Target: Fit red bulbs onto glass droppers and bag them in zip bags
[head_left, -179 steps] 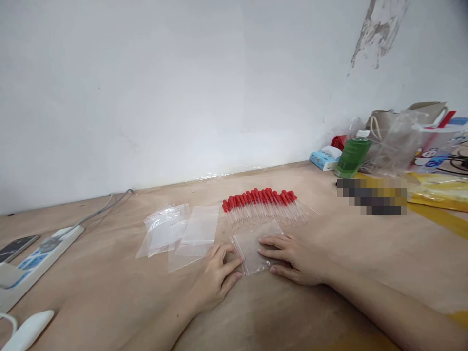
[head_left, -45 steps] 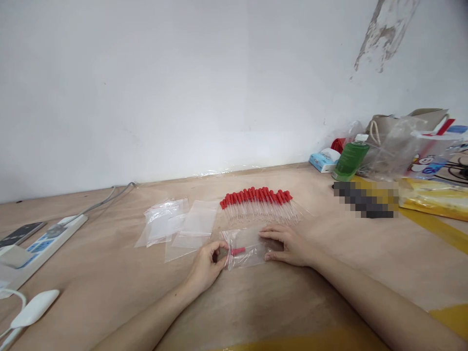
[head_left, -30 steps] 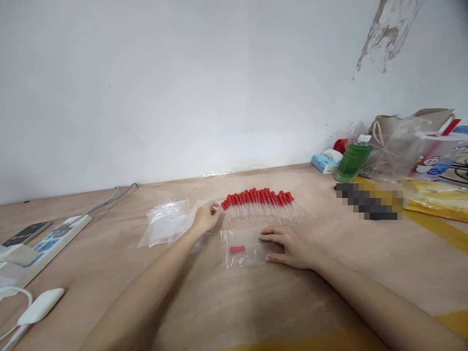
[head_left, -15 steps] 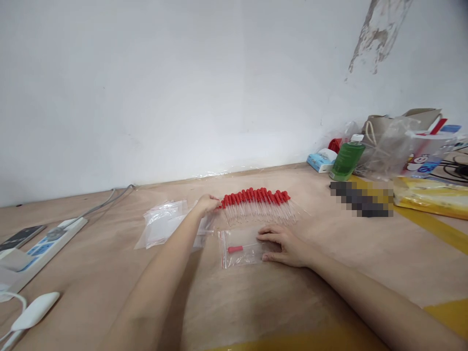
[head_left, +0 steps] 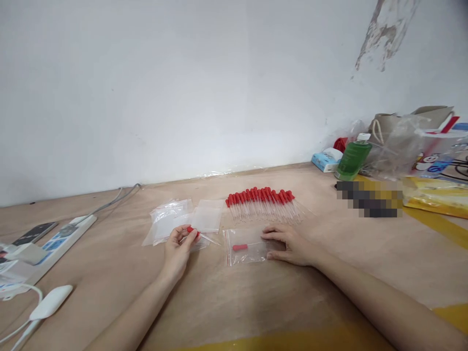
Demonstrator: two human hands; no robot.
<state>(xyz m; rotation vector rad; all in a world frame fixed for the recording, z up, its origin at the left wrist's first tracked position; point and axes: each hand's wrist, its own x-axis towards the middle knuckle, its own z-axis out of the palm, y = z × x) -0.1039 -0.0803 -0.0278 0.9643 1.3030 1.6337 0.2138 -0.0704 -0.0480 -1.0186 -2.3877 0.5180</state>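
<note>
Left hand (head_left: 178, 249) pinches a slender, clear-stemmed, red-bulbed dropper (head_left: 203, 237)
At the dropper's three o'clock, the loosely spread right hand (head_left: 290, 245) touches a flat clear-plastic zip bag (head_left: 250, 257).

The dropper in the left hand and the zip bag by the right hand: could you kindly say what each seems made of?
The dropper's bulb looks like matte rubber or soft plastic, being opaque and evenly red; its slim tube is clear, so glass or plastic. The zip bag seems thin, glossy plastic film: see-through, with bright glints.
</note>
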